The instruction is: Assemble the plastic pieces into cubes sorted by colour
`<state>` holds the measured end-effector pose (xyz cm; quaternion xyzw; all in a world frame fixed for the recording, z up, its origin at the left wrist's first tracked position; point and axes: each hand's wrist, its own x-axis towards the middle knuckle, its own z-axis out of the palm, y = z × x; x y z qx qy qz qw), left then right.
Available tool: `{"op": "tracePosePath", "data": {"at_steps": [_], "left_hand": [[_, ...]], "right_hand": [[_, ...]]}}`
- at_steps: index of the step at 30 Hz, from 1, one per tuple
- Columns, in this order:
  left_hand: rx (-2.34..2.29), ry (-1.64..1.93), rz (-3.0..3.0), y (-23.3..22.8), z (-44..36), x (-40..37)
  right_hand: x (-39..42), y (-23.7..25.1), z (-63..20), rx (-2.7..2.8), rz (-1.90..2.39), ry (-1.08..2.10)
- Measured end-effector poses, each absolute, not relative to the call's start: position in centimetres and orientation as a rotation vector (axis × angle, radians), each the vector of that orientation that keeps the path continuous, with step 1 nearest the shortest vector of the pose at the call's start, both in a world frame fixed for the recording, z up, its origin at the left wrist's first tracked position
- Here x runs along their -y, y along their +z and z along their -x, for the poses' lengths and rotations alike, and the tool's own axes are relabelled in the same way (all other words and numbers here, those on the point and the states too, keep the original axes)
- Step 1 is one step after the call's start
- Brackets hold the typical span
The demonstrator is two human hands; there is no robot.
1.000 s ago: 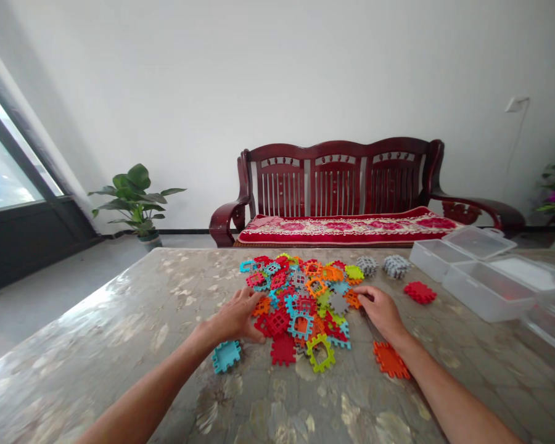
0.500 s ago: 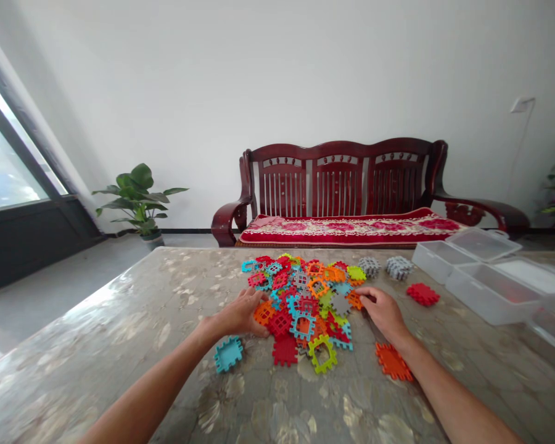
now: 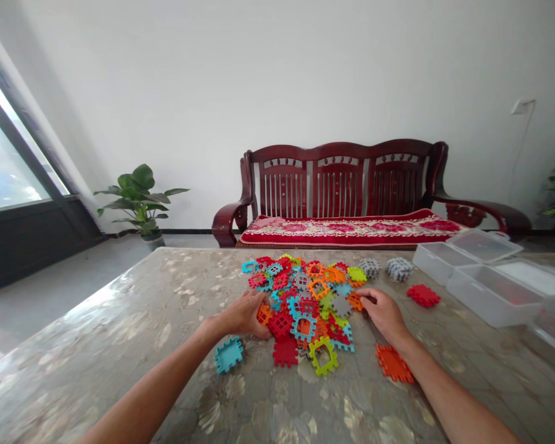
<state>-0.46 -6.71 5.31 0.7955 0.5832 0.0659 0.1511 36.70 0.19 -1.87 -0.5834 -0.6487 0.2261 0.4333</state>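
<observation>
A heap of colourful interlocking plastic tiles [image 3: 305, 293] lies on the marbled table [image 3: 120, 333]. My left hand [image 3: 243, 316] rests at the heap's left edge, its fingers closed over an orange tile [image 3: 262, 315]. At the heap's right edge my right hand [image 3: 385, 312] pinches another orange tile [image 3: 353, 300] with thumb and fingertips. A teal tile [image 3: 228, 354] lies alone just in front of my left hand. A flat orange tile [image 3: 393, 362] lies beside my right wrist.
A loose red tile [image 3: 423, 295] and two grey tile stacks [image 3: 368, 266] [image 3: 398, 268] sit right of the heap. Clear plastic boxes [image 3: 485, 293] stand at the table's right side. Beyond the table are a dark wooden bench [image 3: 337, 185] and a potted plant [image 3: 139, 197].
My left hand has slid a little to the right, onto the orange tile at the heap's edge. My right hand has barely moved.
</observation>
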Motion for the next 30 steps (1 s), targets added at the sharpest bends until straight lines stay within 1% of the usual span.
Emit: {"op": "tracePosePath", "data": {"at_steps": [3,7,16,20,27,30], "left_hand": [[-1.694,0.155,-2.299,5.3,0.4,6.6],[-1.684,0.207,-2.312,5.0,0.4,6.5],[-1.648,0.298,-1.928,4.8,1.8,5.7],[-1.639,0.476,-1.833,5.0,2.7,4.0],[-1.670,0.841,-1.660,7.6,1.9,0.5],[-1.662,0.934,-1.601,7.9,1.7,-0.5]], "right_hand": [[-0.3,-2.0,-36.8,1.619,1.455,0.559],[-0.4,-2.2,-36.9,1.619,1.443,0.545],[-0.2,-2.1,-36.8,1.616,1.421,0.562],[-0.2,-2.0,-36.8,1.613,1.423,0.562],[-0.2,-1.9,-36.7,1.608,1.420,0.584],[-0.2,-2.0,-36.8,1.598,1.414,0.586]]}}
